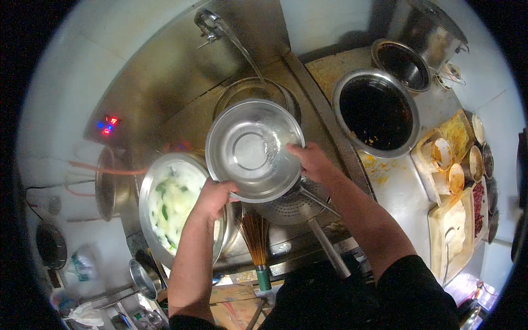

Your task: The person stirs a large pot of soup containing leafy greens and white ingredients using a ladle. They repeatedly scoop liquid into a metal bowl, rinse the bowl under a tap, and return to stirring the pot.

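A wide stainless-steel bowl (251, 151) is held over the cooking range, its hollow facing up towards me. My left hand (215, 198) grips its lower left rim, and my right hand (313, 162) grips the right rim with the thumb inside. Glints show on its inner right wall; whether water lies there I cannot tell. Behind it, a faucet (208, 24) pours a stream of water into a round metal vessel (237, 88), partly hidden by the bowl. Left of the bowl stands a large metal basin (149, 243) with pale food and green leaves, close to my left forearm.
Below the bowl lie a perforated strainer (284, 211) and a bamboo wok brush (253, 237) with a green handle. A raised metal edge (330, 128) separates the range from the right counter. There, a pot of dark liquid (373, 111) stands near several seasoning containers (455, 178).
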`<action>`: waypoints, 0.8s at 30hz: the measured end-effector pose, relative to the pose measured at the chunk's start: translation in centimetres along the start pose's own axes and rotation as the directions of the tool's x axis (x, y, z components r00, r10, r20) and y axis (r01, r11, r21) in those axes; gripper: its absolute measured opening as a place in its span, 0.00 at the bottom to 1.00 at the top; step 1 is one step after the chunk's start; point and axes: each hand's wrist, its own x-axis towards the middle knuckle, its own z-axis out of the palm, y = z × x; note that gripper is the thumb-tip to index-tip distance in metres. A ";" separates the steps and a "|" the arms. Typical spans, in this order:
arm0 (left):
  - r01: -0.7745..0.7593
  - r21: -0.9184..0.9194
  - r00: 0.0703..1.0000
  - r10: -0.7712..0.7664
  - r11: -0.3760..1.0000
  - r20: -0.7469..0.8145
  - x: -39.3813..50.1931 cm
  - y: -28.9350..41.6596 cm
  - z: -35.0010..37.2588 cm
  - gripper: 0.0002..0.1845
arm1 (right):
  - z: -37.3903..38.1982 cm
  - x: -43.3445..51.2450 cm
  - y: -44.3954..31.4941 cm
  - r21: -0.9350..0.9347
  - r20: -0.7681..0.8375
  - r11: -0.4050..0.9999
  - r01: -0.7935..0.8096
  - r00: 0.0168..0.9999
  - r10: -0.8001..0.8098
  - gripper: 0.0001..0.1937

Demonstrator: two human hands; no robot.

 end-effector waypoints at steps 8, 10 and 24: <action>-0.464 0.166 0.821 0.493 0.870 -0.286 -1.3 -1.3 0.7 0.36 | 0.7 -2.1 0.1 -0.114 0.090 0.985 0.130 0.989 -0.120 0.13; -0.510 0.722 0.502 0.843 0.468 -0.192 -2.1 -1.9 1.7 0.39 | 0.6 -3.0 -0.3 -0.091 0.116 0.982 0.167 0.981 -0.156 0.13; -0.482 -0.179 0.869 0.443 0.858 -0.218 3.8 3.2 8.3 0.21 | -1.1 -5.0 -9.4 -0.030 -0.150 0.947 0.321 0.935 -0.322 0.26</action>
